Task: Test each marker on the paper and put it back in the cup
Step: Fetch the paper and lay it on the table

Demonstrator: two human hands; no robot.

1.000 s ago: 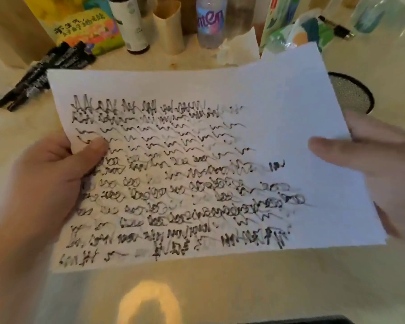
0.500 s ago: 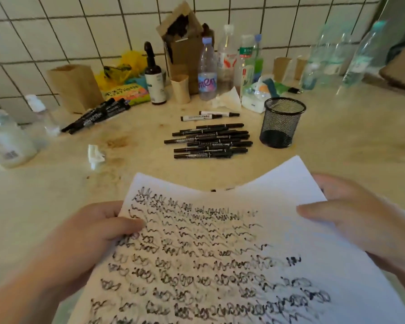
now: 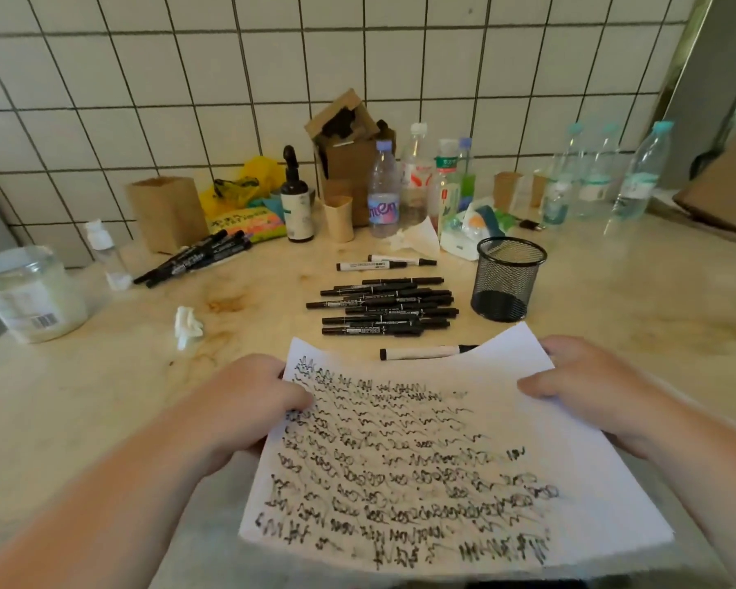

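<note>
I hold a white paper (image 3: 506, 401) covered with black scribbles over the near edge of the counter. My left hand (image 3: 247, 401) pinches its left edge and my right hand (image 3: 587, 384) grips its right edge. Beyond the sheet lies a pile of several black markers (image 3: 383, 308). One white-barrelled marker (image 3: 421, 353) lies just past the paper's top edge, and two more white ones (image 3: 383, 263) lie behind the pile. The black mesh cup (image 3: 508, 278) stands to the right of the pile with nothing visible inside.
Another bundle of black markers (image 3: 196, 257) lies at the back left. A plastic jar (image 3: 26, 291) stands at far left, a crumpled tissue (image 3: 188, 325) near it. Bottles (image 3: 383, 193), cardboard boxes (image 3: 349, 150) and a paper bag (image 3: 166, 210) line the tiled wall.
The paper has dropped from filling the view to low in front of me, uncovering the markers and the cup. Both hands still hold its edges.
</note>
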